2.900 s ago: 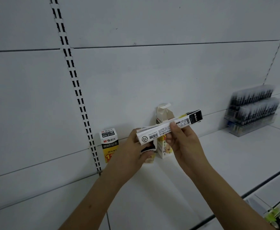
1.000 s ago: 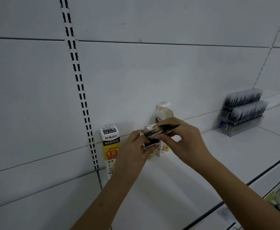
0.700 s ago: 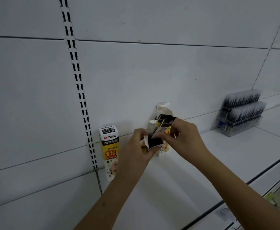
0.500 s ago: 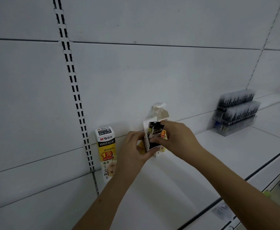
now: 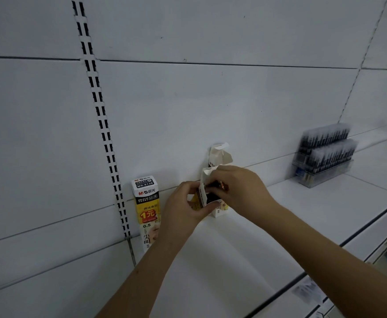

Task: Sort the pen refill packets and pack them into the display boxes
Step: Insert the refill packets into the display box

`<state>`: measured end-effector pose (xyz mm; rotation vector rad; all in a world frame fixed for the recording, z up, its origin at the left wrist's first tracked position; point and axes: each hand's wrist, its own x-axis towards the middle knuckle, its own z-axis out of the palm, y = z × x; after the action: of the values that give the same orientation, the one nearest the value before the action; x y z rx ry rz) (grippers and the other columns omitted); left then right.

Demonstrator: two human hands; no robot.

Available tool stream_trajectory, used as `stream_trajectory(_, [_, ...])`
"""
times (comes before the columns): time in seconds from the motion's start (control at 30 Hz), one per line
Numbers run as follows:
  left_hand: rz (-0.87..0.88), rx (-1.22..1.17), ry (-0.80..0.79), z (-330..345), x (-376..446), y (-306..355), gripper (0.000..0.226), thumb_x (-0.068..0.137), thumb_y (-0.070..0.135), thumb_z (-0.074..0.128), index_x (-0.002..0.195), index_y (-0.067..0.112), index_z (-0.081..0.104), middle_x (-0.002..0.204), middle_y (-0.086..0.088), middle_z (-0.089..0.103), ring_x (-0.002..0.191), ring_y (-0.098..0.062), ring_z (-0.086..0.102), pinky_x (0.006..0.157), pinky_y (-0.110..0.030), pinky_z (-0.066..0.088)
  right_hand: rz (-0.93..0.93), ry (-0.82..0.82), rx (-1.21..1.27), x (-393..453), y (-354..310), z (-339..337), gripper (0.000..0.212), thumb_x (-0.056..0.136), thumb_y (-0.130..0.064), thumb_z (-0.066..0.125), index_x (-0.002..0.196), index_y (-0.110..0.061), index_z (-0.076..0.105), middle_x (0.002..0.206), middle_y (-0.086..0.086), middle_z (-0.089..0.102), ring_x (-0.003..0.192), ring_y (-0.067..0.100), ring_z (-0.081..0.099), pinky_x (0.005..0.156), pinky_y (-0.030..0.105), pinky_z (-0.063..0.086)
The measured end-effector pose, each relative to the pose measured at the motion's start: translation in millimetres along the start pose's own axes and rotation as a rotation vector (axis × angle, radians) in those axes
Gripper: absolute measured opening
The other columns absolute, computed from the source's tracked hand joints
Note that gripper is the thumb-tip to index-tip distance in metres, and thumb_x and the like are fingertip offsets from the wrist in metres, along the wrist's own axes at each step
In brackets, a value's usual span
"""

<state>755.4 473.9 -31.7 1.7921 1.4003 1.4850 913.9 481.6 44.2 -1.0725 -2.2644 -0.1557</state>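
Packet [image 5: 213,190] half inside open box [image 5: 205,180] on shelf [image 5: 302,203], right hand [image 5: 238,191] grip pinching its top, left hand [image 5: 185,203] gripping box; packing step, next: push packet fully down.

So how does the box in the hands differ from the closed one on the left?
The held box has its top flap open, gripped by the left hand and right hand; the left box stands sealed and untouched. Both are upright yellow-and-white cartons on the shelf.
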Motion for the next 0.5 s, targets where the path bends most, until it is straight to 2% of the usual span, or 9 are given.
stream_trajectory(0.1, [-0.006, -0.037, 0.002, 0, 1, -1, 0.049, 0.07, 0.044, 0.084, 0.111, 0.027, 0.063, 0.105, 0.017, 0.067, 0.1, 0.0, 0.062, 0.079, -0.027, 0.058, 0.033, -0.06, -0.056, 3, 1, -2, 0.014, 0.085, -0.034, 0.068, 0.099, -0.032, 0.071, 0.093, -0.013, 0.067, 0.088, 0.013, 0.063, 0.064, 0.026, 0.044])
stream_trajectory(0.2, [-0.058, -0.084, -0.054, 0, 1, -11, 0.05, 0.069, 0.041, 0.085, 0.112, 0.033, 0.062, 0.107, 0.018, 0.067, 0.098, -0.008, 0.067, 0.079, -0.033, 0.06, 0.06, -0.134, -0.072, 9, -1, -15, 0.027, 0.088, -0.037, 0.065, 0.116, -0.037, 0.067, 0.11, -0.015, 0.068, 0.101, 0.011, 0.06, 0.074, 0.024, 0.043])
stream_trajectory(0.3, [-0.075, -0.056, -0.097, 2, 1, -28, 0.045, 0.07, 0.034, 0.084, 0.109, 0.041, 0.061, 0.109, 0.014, 0.067, 0.099, -0.009, 0.067, 0.082, -0.041, 0.06, 0.057, -0.152, -0.172, 14, -4, -16, 0.021, 0.092, -0.036, 0.059, 0.111, -0.036, 0.068, 0.106, -0.011, 0.069, 0.098, 0.015, 0.06, 0.076, 0.03, 0.049])
stream_trajectory(0.43, [-0.07, -0.032, -0.058, 4, 2, -35, 0.045, 0.072, 0.03, 0.086, 0.102, 0.05, 0.059, 0.108, 0.015, 0.067, 0.095, -0.007, 0.068, 0.08, -0.036, 0.06, 0.05, -0.248, -0.322, 22, -9, -3, 0.022, 0.092, -0.027, 0.053, 0.107, -0.034, 0.069, 0.099, -0.007, 0.07, 0.091, 0.019, 0.064, 0.072, 0.031, 0.051])
stream_trajectory(0.5, [-0.077, -0.041, -0.048, 5, 1, -34, 0.047, 0.071, 0.031, 0.086, 0.1, 0.053, 0.057, 0.108, 0.015, 0.067, 0.092, -0.008, 0.069, 0.08, -0.035, 0.06, 0.035, -0.307, -0.411, 24, -13, 6, 0.022, 0.092, -0.019, 0.053, 0.106, -0.027, 0.068, 0.098, -0.002, 0.068, 0.089, 0.022, 0.066, 0.067, 0.028, 0.047])
